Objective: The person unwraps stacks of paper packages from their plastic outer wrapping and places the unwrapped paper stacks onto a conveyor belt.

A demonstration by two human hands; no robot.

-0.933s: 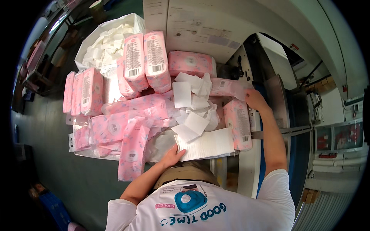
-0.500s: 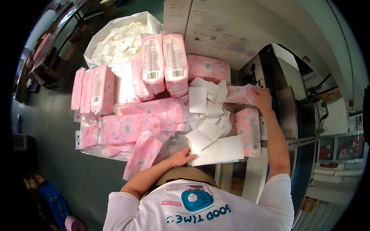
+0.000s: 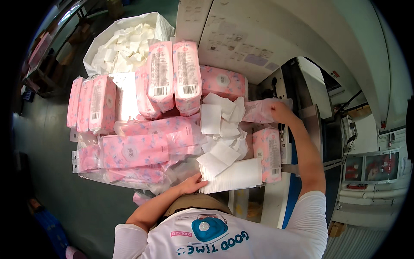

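Observation:
My left hand [image 3: 191,184] grips the left end of a neat stack of white tissues [image 3: 237,175], close to my waist. Its fingers are partly hidden by the stack. At the right, my right hand [image 3: 280,112] is closed on the end of a pink printed plastic bag [image 3: 258,111], which looks limp and flattened. Between the hands, loose white tissues [image 3: 222,142] lie crumpled and folded, some overlapping the stack's far edge. A full pink tissue pack [image 3: 267,155] stands just right of the stack.
Several pink tissue packs [image 3: 187,73] stand at the back, with others [image 3: 102,103] at the left. Flat pink bags [image 3: 133,152] cover the front left. Behind them is a white sack of tissue scraps [image 3: 129,45]. A machine with a metal plate [image 3: 311,129] borders the right.
The pink bag hanging over the front left edge has dropped, and only a bit of pink shows below it. My hands keep their holds; the whole view has shifted slightly.

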